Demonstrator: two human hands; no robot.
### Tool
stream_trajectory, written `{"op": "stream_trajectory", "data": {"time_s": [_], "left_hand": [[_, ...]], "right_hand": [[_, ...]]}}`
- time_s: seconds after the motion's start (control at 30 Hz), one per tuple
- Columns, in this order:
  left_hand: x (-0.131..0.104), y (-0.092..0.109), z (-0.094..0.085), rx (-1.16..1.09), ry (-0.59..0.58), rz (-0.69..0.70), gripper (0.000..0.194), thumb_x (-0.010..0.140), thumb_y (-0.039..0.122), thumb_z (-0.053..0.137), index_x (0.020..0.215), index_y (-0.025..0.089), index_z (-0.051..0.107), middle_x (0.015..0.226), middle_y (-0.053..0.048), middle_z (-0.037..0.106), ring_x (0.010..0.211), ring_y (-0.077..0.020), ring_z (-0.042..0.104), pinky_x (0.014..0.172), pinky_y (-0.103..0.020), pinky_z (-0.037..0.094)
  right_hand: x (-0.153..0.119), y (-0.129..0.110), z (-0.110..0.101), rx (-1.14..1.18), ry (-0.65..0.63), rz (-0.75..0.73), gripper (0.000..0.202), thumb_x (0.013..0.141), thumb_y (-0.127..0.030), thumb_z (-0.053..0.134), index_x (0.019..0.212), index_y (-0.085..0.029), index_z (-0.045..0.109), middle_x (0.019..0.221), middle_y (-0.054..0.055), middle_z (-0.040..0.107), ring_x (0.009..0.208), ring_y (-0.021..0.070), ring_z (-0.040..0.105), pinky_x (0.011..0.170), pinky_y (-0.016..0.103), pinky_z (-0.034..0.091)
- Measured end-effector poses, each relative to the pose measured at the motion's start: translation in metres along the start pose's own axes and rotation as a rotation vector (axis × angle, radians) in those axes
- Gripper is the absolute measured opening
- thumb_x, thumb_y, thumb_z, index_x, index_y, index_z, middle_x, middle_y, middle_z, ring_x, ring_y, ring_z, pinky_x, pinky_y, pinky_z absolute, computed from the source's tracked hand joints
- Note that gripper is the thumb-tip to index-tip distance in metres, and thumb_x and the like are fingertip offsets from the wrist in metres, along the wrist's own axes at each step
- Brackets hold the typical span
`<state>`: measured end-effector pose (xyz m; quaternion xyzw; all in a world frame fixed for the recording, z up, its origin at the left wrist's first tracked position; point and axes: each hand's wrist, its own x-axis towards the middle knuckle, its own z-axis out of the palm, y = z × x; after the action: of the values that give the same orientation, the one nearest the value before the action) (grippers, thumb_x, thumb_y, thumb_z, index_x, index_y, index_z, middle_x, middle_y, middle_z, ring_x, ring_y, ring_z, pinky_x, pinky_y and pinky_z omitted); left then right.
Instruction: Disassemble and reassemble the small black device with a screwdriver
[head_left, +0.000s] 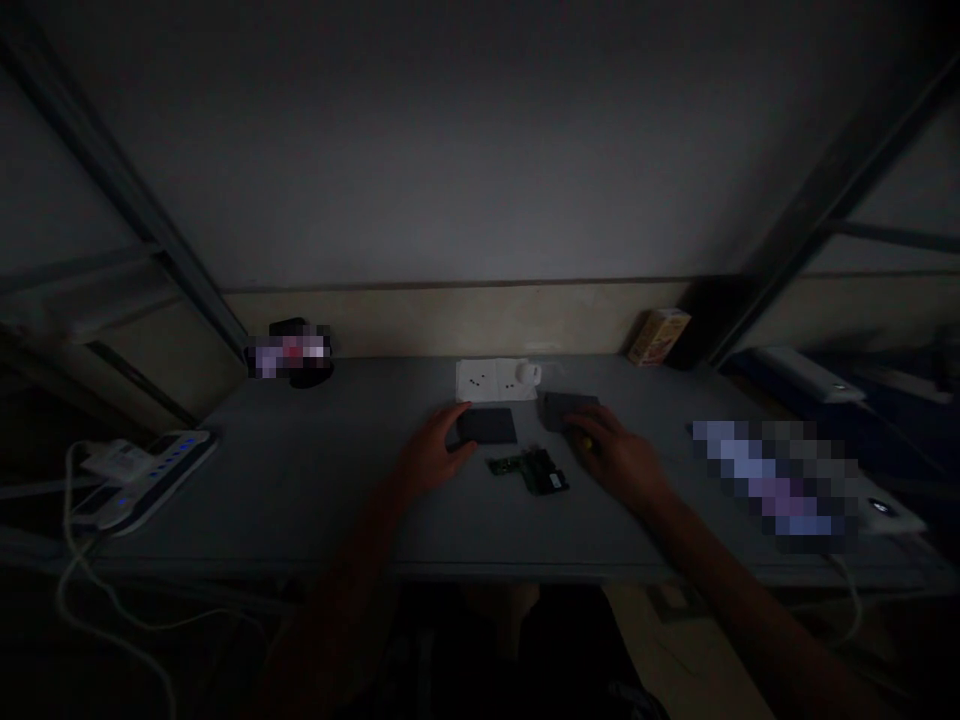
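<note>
A flat dark rectangular panel (491, 426) lies on the grey table (300, 480). My left hand (439, 450) is at its left side, thumb and fingers apart around the panel's left end. Right of it lies a second grey rectangular piece (561, 408). My right hand (611, 450) rests over that piece's right part, fingers bent, with a small yellow item (586, 441) under them. Between my hands, nearer me, sits a green circuit board (536, 470) with a black part. Several small dark screws lie on a white paper (486, 381) behind the panels.
A white cup-like item (529, 374) stands on the paper's right end. At the back right is a small carton (658, 336). A power strip (142, 485) with cables lies on the left; blurred items are at the back left and on the right.
</note>
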<state>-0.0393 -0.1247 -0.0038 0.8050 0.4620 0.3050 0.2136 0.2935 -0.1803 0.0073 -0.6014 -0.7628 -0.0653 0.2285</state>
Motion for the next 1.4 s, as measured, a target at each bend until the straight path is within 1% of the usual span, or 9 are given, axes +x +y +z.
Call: {"op": "stream_trajectory", "data": {"time_s": [0.2,0.37,0.53,0.67,0.77,1.0,1.17,1.3,1.4], "left_hand": [[-0.001,-0.003,0.000,-0.022,-0.022,-0.035,0.060,0.094,0.034,0.067,0.151,0.028,0.048,0.155,-0.009,0.053,0.144,-0.0283,0.050,0.122,-0.049,0.039],[-0.001,-0.005,0.000,-0.041,-0.013,-0.051,0.062,0.094,0.037,0.068,0.152,0.028,0.048,0.156,-0.008,0.052,0.144,-0.0274,0.049,0.123,-0.047,0.038],[-0.001,-0.005,-0.001,-0.054,-0.028,-0.073,0.064,0.093,0.037,0.070,0.152,0.028,0.048,0.155,-0.008,0.053,0.144,-0.0286,0.050,0.122,-0.048,0.039],[-0.001,-0.006,-0.001,-0.061,-0.026,-0.093,0.062,0.093,0.037,0.071,0.151,0.029,0.050,0.155,-0.008,0.053,0.143,-0.0278,0.050,0.122,-0.048,0.039],[0.000,-0.008,-0.001,-0.069,-0.027,-0.108,0.063,0.092,0.038,0.072,0.150,0.030,0.051,0.154,-0.007,0.054,0.143,-0.0281,0.051,0.121,-0.048,0.039],[0.001,-0.010,-0.001,-0.080,-0.035,-0.100,0.063,0.090,0.039,0.073,0.149,0.030,0.051,0.153,-0.007,0.055,0.143,-0.0276,0.051,0.122,-0.048,0.038],[0.001,-0.011,-0.002,-0.083,-0.045,-0.116,0.063,0.090,0.039,0.073,0.149,0.033,0.052,0.154,-0.005,0.055,0.143,-0.0279,0.051,0.122,-0.049,0.039],[0.001,-0.012,-0.002,-0.083,-0.040,-0.110,0.064,0.089,0.039,0.074,0.149,0.031,0.053,0.154,-0.006,0.055,0.143,-0.0281,0.051,0.122,-0.048,0.039],[0.002,-0.011,-0.002,-0.079,-0.035,-0.115,0.063,0.090,0.039,0.074,0.148,0.031,0.054,0.152,-0.006,0.057,0.141,-0.0287,0.053,0.120,-0.049,0.041]], "right_hand": [[0.000,0.000,0.000,0.022,-0.025,-0.028,0.034,0.099,-0.026,0.054,0.130,-0.028,0.067,0.140,0.009,0.064,0.096,0.0238,0.076,0.066,0.032,0.063],[0.000,0.004,0.003,0.014,-0.033,-0.034,0.043,0.095,-0.021,0.054,0.136,-0.030,0.063,0.147,0.007,0.062,0.102,0.0256,0.077,0.067,0.035,0.065],[0.001,0.004,0.001,0.028,-0.033,-0.026,0.044,0.093,-0.018,0.054,0.134,-0.029,0.063,0.147,0.006,0.062,0.103,0.0252,0.077,0.066,0.034,0.064],[0.001,0.002,-0.002,0.000,-0.021,0.020,0.037,0.091,-0.019,0.057,0.126,-0.026,0.065,0.144,0.007,0.064,0.095,0.0251,0.078,0.061,0.032,0.062],[0.002,0.002,-0.003,-0.003,-0.006,0.031,0.032,0.090,-0.019,0.057,0.120,-0.024,0.066,0.142,0.009,0.065,0.092,0.0246,0.077,0.061,0.031,0.061],[0.001,0.004,-0.003,0.021,-0.012,0.037,0.041,0.089,-0.019,0.058,0.129,-0.028,0.064,0.147,0.007,0.062,0.096,0.0255,0.076,0.067,0.034,0.063],[-0.001,0.005,-0.001,0.062,0.004,0.016,0.035,0.088,-0.018,0.059,0.121,-0.028,0.068,0.139,0.007,0.064,0.096,0.0241,0.075,0.067,0.032,0.061],[-0.002,0.006,0.001,0.158,-0.017,-0.055,0.028,0.088,-0.015,0.058,0.110,-0.027,0.069,0.128,0.007,0.067,0.103,0.0228,0.073,0.074,0.030,0.058],[-0.002,0.007,0.001,0.198,-0.056,-0.094,0.022,0.085,-0.011,0.056,0.097,-0.025,0.067,0.114,0.006,0.071,0.096,0.0208,0.073,0.076,0.030,0.055]]}}
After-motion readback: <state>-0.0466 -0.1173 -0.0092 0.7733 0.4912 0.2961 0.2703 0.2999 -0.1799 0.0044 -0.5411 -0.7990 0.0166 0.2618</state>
